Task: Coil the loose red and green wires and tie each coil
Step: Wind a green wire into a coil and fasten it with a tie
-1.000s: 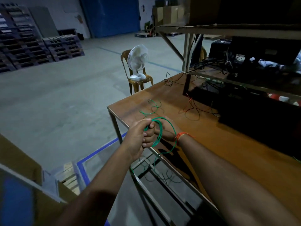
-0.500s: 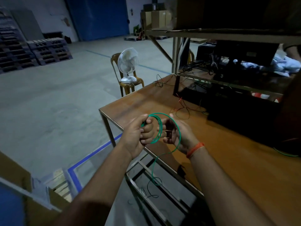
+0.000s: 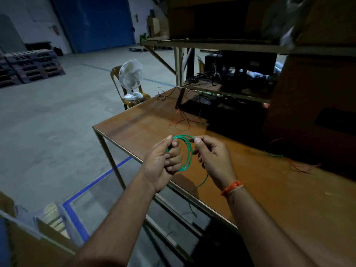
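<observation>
Gripping the green coil [image 3: 185,152] in curled fingers, the left hand [image 3: 163,162] steadies it while the right hand [image 3: 212,158] pinches its top. The tail [image 3: 200,185] hanging past the table [image 3: 269,199] edge is shorter than a second ago, so tying seems near; red wire [image 3: 178,118] lies loose beyond.

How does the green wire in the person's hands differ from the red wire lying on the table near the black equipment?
The green wire is wound into a neat round coil; the red wire sprawls in loose, irregular loops. The green wire is held up between the left hand and right hand, with a tail hanging down; the red wire lies untouched on the table. Both are thin and flexible.
</observation>
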A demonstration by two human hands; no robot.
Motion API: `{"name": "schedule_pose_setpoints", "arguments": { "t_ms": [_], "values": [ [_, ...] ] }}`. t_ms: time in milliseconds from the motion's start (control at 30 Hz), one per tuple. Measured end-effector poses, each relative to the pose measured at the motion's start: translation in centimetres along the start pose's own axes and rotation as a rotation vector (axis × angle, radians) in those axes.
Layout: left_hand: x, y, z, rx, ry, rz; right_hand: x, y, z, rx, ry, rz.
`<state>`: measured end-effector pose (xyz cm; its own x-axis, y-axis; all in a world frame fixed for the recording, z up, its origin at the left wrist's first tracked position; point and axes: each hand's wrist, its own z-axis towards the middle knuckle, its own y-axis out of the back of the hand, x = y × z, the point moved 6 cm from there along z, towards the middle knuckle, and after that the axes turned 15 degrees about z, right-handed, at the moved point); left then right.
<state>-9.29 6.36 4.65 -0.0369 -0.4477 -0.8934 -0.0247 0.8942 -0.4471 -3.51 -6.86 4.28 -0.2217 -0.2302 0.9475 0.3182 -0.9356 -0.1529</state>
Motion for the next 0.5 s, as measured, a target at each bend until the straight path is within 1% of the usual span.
{"name": "schedule_pose_setpoints", "arguments": {
  "t_ms": [133,267,400,500],
  "values": [
    [1.6,-3.0,-1.7,-0.004,-0.004,0.039,1.7,1.9,-2.6,0.055,0.086,-0.087],
    [2.5,-4.8,-2.9,0.011,0.008,0.053,2.5,3.5,-4.1,0.079,0.11,-0.227],
    [2.5,-6.3,-3.3,0.071,0.01,0.09,3.5,4.2,-4.5,0.131,0.162,-0.391],
    [2.1,-6.9,-3.0,0.129,0.039,0.056,4.3,4.1,-4.5,0.133,0.183,-0.47]
  ]
}}
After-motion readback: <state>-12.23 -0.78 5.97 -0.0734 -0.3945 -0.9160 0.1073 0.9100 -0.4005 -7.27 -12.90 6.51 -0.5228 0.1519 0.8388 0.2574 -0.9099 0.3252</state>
